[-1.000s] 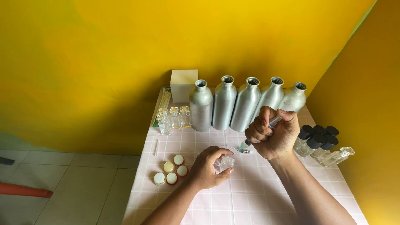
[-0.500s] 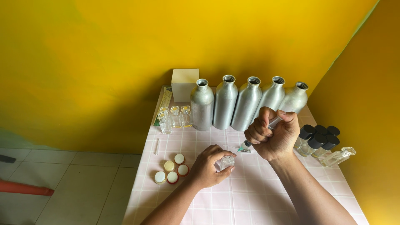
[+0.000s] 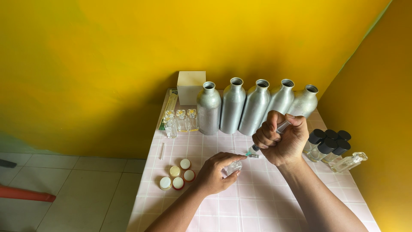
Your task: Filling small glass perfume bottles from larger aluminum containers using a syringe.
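My left hand [image 3: 216,174] grips a small clear glass bottle [image 3: 233,166] that rests on the pink tiled table [image 3: 257,206]. My right hand [image 3: 281,137] is closed in a fist around a syringe [image 3: 254,148], thumb on the plunger. The syringe slants down to the left, and its needle tip is at the mouth of the little bottle. Most of the syringe barrel is hidden inside my fist.
Several open silver metal bottles [image 3: 234,111] stand in a row at the back, by a white box [image 3: 190,87]. Small clear bottles [image 3: 180,120] sit at back left, several round caps [image 3: 177,175] at front left, black-capped glass bottles [image 3: 328,144] at right. Yellow walls close the back and right.
My left fingers have shifted over the small bottle, tilting it slightly. The right hand with the syringe has barely moved.
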